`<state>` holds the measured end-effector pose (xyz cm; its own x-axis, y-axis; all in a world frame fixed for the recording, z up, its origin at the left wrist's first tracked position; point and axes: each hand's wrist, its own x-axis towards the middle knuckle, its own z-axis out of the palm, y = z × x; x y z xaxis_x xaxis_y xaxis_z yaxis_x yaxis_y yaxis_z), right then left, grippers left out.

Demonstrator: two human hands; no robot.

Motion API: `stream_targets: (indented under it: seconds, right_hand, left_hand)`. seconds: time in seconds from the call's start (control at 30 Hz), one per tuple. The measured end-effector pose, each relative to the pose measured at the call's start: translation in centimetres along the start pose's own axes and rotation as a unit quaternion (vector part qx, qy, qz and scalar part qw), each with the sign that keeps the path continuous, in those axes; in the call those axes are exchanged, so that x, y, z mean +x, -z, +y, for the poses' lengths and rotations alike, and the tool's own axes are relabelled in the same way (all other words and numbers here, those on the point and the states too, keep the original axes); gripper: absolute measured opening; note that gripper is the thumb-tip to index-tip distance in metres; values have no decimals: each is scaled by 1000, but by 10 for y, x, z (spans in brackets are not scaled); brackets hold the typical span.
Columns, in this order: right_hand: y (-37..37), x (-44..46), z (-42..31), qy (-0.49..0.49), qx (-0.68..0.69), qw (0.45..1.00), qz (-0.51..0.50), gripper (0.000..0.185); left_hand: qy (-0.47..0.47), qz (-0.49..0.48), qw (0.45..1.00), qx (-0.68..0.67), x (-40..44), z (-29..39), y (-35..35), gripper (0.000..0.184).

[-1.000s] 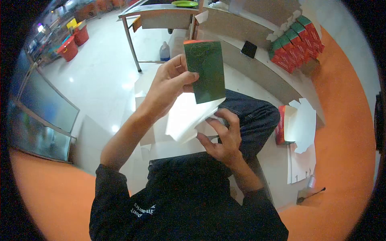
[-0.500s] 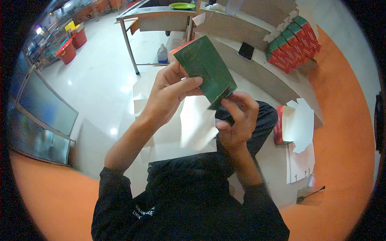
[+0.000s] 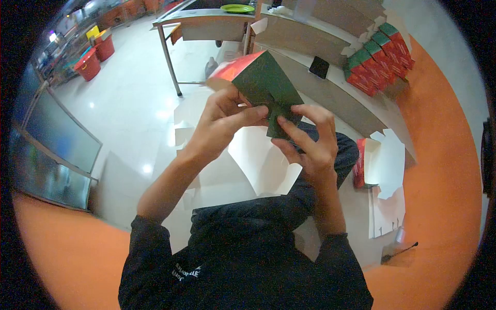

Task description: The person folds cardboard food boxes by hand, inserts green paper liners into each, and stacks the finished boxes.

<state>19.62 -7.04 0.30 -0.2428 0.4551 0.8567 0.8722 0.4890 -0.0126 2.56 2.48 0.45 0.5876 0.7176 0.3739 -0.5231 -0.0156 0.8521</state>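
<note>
A box [image 3: 259, 82] is held between the left hand [image 3: 222, 118] and right hand [image 3: 315, 142], both nearly closed on it, a white flap [image 3: 264, 163] below them. Folding of its green end [image 3: 275, 85] seems in hand; a steady left grip and even right-hand pressing are called for next.

The left hand [image 3: 225, 119] holds the box [image 3: 268, 80] by its left edge, thumb on the green face; the right hand [image 3: 318, 147] grips its lower end, fingertips near that thumb. White card [image 3: 263, 160] spreads below the fingers. Well right of them sits an open box [image 3: 381, 160]; beyond, up and right, boxes [image 3: 380, 59] stand in a row.
</note>
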Motion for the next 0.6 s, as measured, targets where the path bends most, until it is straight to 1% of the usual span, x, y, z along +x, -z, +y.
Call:
stream_targets:
  seconds: [0.17, 0.23, 0.27, 0.33, 0.37, 0.43, 0.47, 0.5, 0.53, 0.57, 0.6]
  right_hand:
    - [-6, -8, 2, -36, 9, 999, 22, 41]
    - [-7, -13, 2, -70, 24, 997, 38, 41]
    - [-7, -11, 1, -72, 25, 996, 42, 44]
    - [-5, -5, -2, -81, 18, 995, 52, 48]
    - [-3, -3, -3, -83, 58, 994, 44, 53]
    - [1, -1, -3, -94, 122, 988, 29, 61]
    - [5, -3, 0, -104, 114, 987, 36, 62]
    - [7, -5, 5, -115, 110, 986, 43, 63]
    - [11, -7, 11, -123, 109, 985, 50, 64]
    - [18, -10, 18, -173, 131, 974, 59, 63]
    - [25, -13, 24, -222, 156, 960, 69, 62]
  left_hand:
    - [19, -30, 999, 19, -7, -6, -7, 31]
    - [62, -39, 997, -22, -12, -11, -8, 34]
    - [84, -43, 995, -43, -13, -14, -8, 35]
    - [111, -51, 993, -5, -14, -16, -2, 38]
    - [126, -64, 990, 10, -13, -17, 0, 39]
    - [106, -86, 990, 24, -17, -10, -4, 39]
    - [101, -81, 988, 88, -20, -6, -7, 38]
    - [109, -116, 984, 85, -18, -6, -1, 33]
    - [40, -156, 976, 146, -14, -1, -1, 25]
    - [-15, -99, 948, 301, -16, 6, -10, 23]
    - [-107, -50, 903, 413, -16, 3, -6, 27]
